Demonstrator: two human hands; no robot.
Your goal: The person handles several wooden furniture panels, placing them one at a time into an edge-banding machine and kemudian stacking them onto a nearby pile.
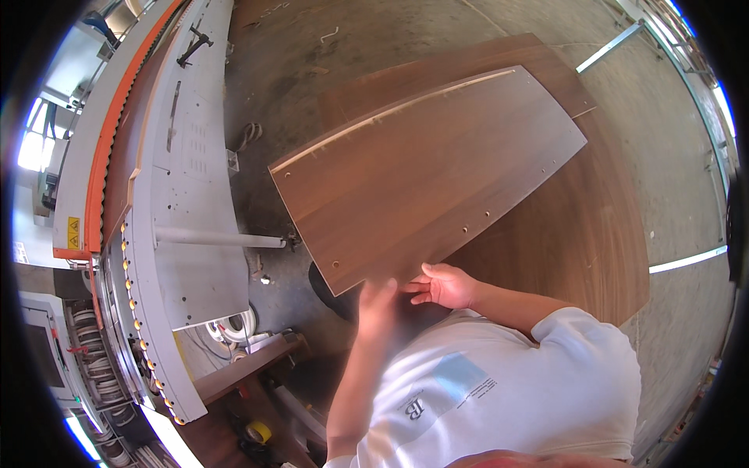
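A wood-grain panel lies at a slant in front of me, with small drilled holes near its edges and a pale strip along its far left edge. Under it are larger brown boards. My left hand is at the panel's near edge; its fingers are blurred, so I cannot make out whether they grip it. Just right of it, my right hand is turned partly palm up below the same edge. Its thumb and fingers are apart, with nothing visible in them.
On the left runs a long machine with an orange beam, a grey side and yellow rollers. A pale bar juts from it towards the panel. Coiled white hose lies below. A metal frame stands at right.
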